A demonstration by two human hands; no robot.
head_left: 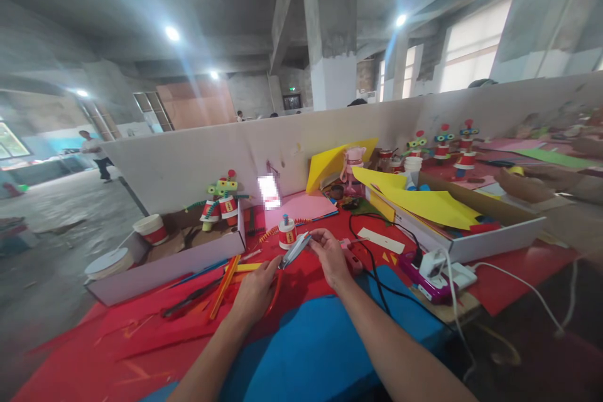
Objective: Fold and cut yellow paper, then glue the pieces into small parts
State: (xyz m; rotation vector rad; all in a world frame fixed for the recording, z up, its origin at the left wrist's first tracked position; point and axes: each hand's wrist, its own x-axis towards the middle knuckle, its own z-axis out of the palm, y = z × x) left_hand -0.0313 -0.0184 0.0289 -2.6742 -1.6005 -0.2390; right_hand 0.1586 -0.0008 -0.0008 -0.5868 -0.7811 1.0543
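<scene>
Low over the table's middle, my left hand (258,292) is closed around the red handle of a pair of scissors (296,252). Their pale blades point up and to the right. My right hand (331,257) pinches at the blade tips, its fingers bent; whatever small piece it grips is too blurred to name. Just behind the blades stands a red and white paper cup (287,234) with a small blue piece on top and coiled paper arms at its sides. A pink glue gun (352,257) lies right beside my right hand.
Left stands a box (169,267) with paper-cup robots (227,204); right, another box (499,244) holds yellow sheets. A purple power strip (426,282) trails cables. Orange strips (223,287) lie left, near dark scissors (188,301). A white partition (198,154) runs behind. A co-worker's hand (525,187) is at right.
</scene>
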